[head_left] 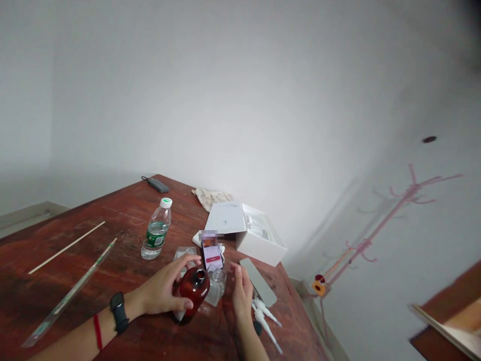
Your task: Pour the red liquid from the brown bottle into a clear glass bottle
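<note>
My left hand (165, 286) is wrapped around an amber bottle (195, 288), which leans a little and has its open neck facing up. Curled fingers close my right hand (241, 288) just to the right of it, apart from the bottle. What those fingers hold, if anything, is hidden. Between my hands lies some clear plastic packaging (215, 288), with a phone (212, 258) showing a lit screen behind it. Beside my right hand are white long-spouted pump heads (265, 321) and a flat pale grey panel (259, 282).
A part-filled water bottle (157, 230) stands upright left of centre. Behind the phone sits an open white box (259, 245), near a crumpled cloth (210, 197). A thin stick (67, 247), a wrapped stick (75, 291) and a grey power bank (157, 185) lie on the wooden table (124, 205).
</note>
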Demonstrator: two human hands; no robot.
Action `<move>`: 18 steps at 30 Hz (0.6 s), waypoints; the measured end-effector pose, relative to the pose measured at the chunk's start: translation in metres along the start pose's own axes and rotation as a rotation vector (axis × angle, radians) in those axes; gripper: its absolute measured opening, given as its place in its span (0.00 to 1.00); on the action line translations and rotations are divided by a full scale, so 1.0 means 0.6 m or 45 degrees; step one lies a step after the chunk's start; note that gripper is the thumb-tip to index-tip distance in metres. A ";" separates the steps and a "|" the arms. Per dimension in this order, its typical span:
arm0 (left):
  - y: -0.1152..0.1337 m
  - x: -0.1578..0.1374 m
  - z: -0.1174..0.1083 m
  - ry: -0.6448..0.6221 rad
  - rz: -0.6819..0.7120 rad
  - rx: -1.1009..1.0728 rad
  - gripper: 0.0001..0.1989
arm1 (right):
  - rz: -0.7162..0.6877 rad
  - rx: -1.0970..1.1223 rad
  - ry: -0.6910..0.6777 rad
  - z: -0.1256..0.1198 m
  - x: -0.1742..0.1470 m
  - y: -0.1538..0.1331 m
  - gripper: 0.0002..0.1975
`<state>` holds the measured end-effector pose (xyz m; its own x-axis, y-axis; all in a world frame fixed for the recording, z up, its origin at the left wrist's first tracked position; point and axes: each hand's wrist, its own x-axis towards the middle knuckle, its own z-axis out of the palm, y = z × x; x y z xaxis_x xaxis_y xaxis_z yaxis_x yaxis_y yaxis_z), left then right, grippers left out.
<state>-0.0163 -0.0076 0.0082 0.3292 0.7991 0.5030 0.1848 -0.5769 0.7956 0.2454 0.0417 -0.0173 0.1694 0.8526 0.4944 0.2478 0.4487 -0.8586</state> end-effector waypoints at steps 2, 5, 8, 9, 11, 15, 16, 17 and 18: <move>-0.001 0.001 -0.009 0.077 0.045 0.069 0.48 | 0.014 0.010 0.054 0.002 -0.006 -0.008 0.24; -0.006 0.004 -0.024 0.232 0.139 0.131 0.44 | -0.027 0.047 0.084 0.005 -0.021 -0.015 0.21; -0.006 0.009 -0.035 0.453 0.079 0.230 0.32 | -0.123 0.101 -0.018 0.004 -0.040 -0.010 0.20; -0.004 0.012 -0.037 0.526 0.030 0.265 0.30 | -0.157 0.104 -0.067 0.003 -0.045 -0.005 0.20; 0.000 0.019 -0.039 0.638 -0.050 0.296 0.28 | -0.208 0.094 -0.140 0.002 -0.055 0.002 0.21; -0.001 0.027 -0.033 0.684 -0.135 0.262 0.24 | -0.238 0.055 -0.243 0.010 -0.072 -0.005 0.25; -0.004 0.027 -0.031 0.671 -0.144 0.263 0.23 | -0.235 0.039 -0.251 0.014 -0.074 -0.013 0.26; -0.007 0.026 -0.029 0.654 -0.151 0.270 0.23 | -0.228 0.023 -0.211 0.018 -0.076 -0.021 0.26; -0.009 0.024 -0.027 0.631 -0.153 0.280 0.23 | -0.215 0.005 -0.190 0.021 -0.076 -0.030 0.27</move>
<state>-0.0277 0.0100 0.0164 -0.1710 0.8147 0.5542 0.4008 -0.4563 0.7944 0.2213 -0.0020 -0.0259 -0.0173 0.7951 0.6062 0.2572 0.5894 -0.7658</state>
